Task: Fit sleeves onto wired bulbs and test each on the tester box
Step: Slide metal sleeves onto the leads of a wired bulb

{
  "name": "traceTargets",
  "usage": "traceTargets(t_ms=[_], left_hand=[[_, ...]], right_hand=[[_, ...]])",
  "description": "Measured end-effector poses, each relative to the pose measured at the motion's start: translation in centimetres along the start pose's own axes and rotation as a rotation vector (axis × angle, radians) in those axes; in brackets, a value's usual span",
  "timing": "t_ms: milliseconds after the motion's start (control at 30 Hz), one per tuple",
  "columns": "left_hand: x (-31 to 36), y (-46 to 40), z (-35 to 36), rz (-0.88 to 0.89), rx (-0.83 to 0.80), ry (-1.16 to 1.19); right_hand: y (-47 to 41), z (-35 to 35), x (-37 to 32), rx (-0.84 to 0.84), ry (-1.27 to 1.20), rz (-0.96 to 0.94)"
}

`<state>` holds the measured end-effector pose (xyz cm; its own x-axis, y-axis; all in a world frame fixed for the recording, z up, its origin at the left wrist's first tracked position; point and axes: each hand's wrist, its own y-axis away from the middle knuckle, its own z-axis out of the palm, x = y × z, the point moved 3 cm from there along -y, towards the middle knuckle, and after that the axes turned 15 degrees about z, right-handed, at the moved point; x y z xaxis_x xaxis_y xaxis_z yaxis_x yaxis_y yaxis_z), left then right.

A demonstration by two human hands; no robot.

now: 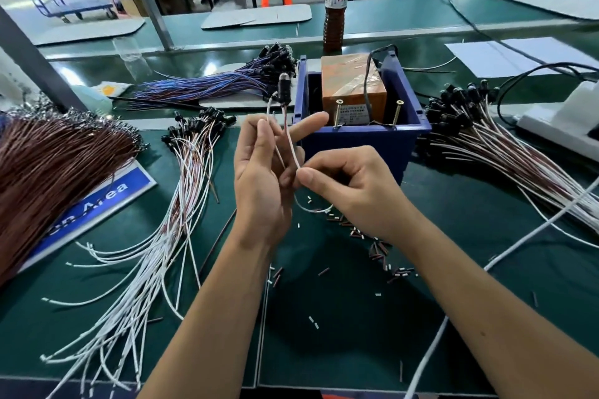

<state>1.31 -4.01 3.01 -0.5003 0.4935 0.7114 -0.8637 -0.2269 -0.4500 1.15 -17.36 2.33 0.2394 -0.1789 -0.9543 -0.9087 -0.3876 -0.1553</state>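
A single wired bulb is held up above the green table, in front of the near left corner of the blue tester box. The bulb is seen at about 12 o'clock from the left hand, well clear of the fingertips, with its black body upright and its glass tip pointing toward 12 o'clock. Its long axis runs from 12 to 6 o'clock, tilted very slightly.

Two thin leads are carried down from the bulb's base toward 6 o'clock. They are pinched near the top between the left thumb and curled fingers, while the left index finger is stretched out toward 2 o'clock, its tip close to the box wall. Lower down, the white lead is nipped between the thumb and forefinger of the right hand, which lies at about 4 o'clock from the bulb; its other fingers are curled in. Below the pinch the white lead is looped under the right hand.

Short loose sleeves are scattered on the table at 6 o'clock from the right hand. Bundles of wired bulbs are laid at 9 o'clock and at 3 o'clock from the box.
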Motion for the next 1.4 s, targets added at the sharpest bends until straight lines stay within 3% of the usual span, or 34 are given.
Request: traceTargets(t_ms=[200,333,467,667,900,1100,1233,1400], left_hand=[[0.0,-0.5,-0.3,-0.113,0.062,0.219],[0.0,-0.7,-0.2,-0.13,-0.009,0.254],[-0.1,-0.8,-0.4,-0.055,-0.085,0.137],[0.3,-1.9,-2.6,-0.041,0.118,0.264],[0.1,-2.0,-2.9,-0.078,0.216,0.28],[-0.2,-2.1,-3.0,-0.121,0.235,0.412],[-0.2,-2.2,-3.1,-0.111,0.222,0.445],[0.2,-2.2,-3.4,-0.072,0.086,0.116]], right_hand=[[0.0,-0.4,0.8,0.24,0.218,-0.045],[0.0,-0.6,0.8,0.283,0.224,-0.012],[0.0,-1.2,0.7,0.137,0.201,0.03],[1.1,-5.2,1.7,-0.224,0.063,0.246],[1.2,-3.7,2.6,-0.246,0.049,0.337],[1.4,-3.3,3.0,-0.336,0.185,0.369],[1.5,-3.8,2.7,-0.346,0.087,0.383],[1.4,-5.6,2.7,-0.221,-0.062,0.344]])
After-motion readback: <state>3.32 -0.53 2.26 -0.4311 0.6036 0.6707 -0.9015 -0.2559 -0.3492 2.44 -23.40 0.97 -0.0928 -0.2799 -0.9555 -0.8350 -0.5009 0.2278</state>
